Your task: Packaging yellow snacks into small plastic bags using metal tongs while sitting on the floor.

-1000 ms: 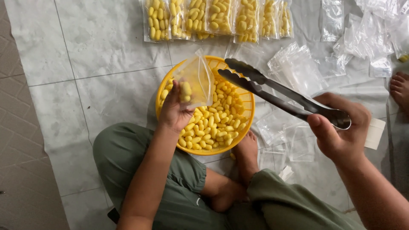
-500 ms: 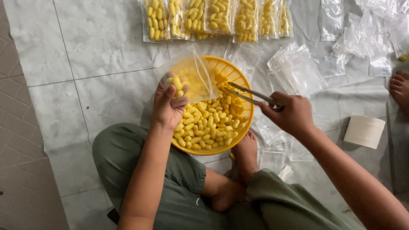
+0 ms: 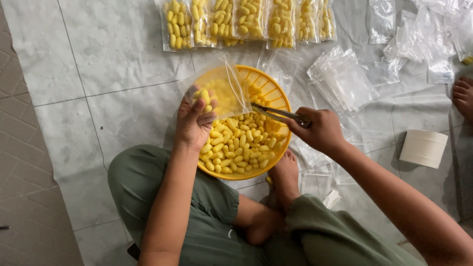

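Legs: crossed in green trousers (image 3: 197,212), nearest the camera, with a bare foot (image 3: 285,172) tucked against the near rim of the basket, which seems to steady it.
Basket (image 3: 276,88): yellow, round, slatted, on the floor just in front of the legs; its near half is heaped with yellow cocoons (image 3: 241,143), within reach of both hands.
Left hand (image 3: 193,123): at the basket's left rim, fingers closed on the lower edge of a clear bag (image 3: 219,88).
Bag: held tilted over the basket's left side, mouth turned toward the tongs, likely so that anything dropped falls back into the basket; a few cocoons already sit in its bottom by the fingers.
Right hand (image 3: 320,129): at the basket's right rim, closed around the handles of metal tongs (image 3: 278,113).
Tongs: tips reach over the heap toward the bag; whether they pinch a cocoon I cannot tell.
Roll (image 3: 423,148): white, on its side well to the right of the basket.
Empty bags (image 3: 345,79): a loose pile beyond the basket's right side.
Filled bags (image 3: 246,19): a row of cocoon packs beyond the basket's far rim, laid side by side.
Other foot (image 3: 463,96): bare, at the far right edge, another person's.
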